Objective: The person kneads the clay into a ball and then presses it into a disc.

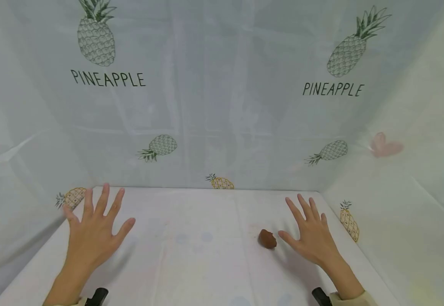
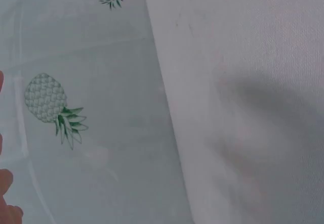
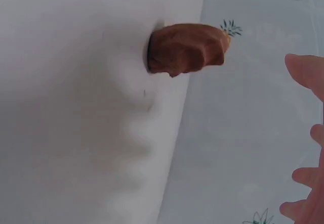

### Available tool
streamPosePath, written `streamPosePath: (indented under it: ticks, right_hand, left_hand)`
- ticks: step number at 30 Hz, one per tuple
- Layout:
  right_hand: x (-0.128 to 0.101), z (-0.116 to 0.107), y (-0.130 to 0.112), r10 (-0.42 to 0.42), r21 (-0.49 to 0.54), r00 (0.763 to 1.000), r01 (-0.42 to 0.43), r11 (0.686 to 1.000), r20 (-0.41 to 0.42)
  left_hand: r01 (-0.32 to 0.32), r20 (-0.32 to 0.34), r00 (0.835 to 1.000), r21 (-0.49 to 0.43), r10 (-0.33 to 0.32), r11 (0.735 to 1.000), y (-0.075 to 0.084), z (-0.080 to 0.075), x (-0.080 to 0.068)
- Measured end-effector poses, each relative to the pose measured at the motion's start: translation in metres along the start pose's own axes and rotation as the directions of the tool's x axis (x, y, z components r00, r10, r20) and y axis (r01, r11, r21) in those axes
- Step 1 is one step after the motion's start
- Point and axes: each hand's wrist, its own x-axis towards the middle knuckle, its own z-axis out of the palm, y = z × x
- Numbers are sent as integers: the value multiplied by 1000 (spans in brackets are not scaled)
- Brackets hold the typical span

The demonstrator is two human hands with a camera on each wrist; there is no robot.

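A small reddish-brown lump [image 1: 267, 239] with an uneven, faceted surface rests on the white tabletop, right of the middle in the head view. In the right wrist view the same brown lump [image 3: 187, 49] stands up from the table with a flat dark base. My right hand [image 1: 313, 236] hovers just right of it, fingers spread, its thumb tip closest to the lump. On the left side of the table my left hand [image 1: 93, 229] is held up with straight, spread fingers and touches nothing. Only fingertips [image 2: 5, 182] show at the edge of the left wrist view.
A pale curtain [image 1: 206, 106] printed with pineapples hangs behind the table and along both sides. The white table [image 1: 195, 280] ends at the curtain's foot. Dark straps or mounts [image 1: 98, 295] sit at both wrists. Hand shadows fall on the tabletop.
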Motion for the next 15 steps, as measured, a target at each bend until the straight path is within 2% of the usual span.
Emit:
streamPosePath:
  ticks: [9, 15]
  right_hand:
    - [0, 12, -15, -18, 155, 999, 22, 988, -29]
    - [-4, 17, -24, 20, 243, 999, -27, 970, 33]
  left_hand:
    - [-34, 7, 999, -55, 34, 998, 20, 9, 4]
    - [-51, 9, 999, -119, 53, 992, 36, 16, 7]
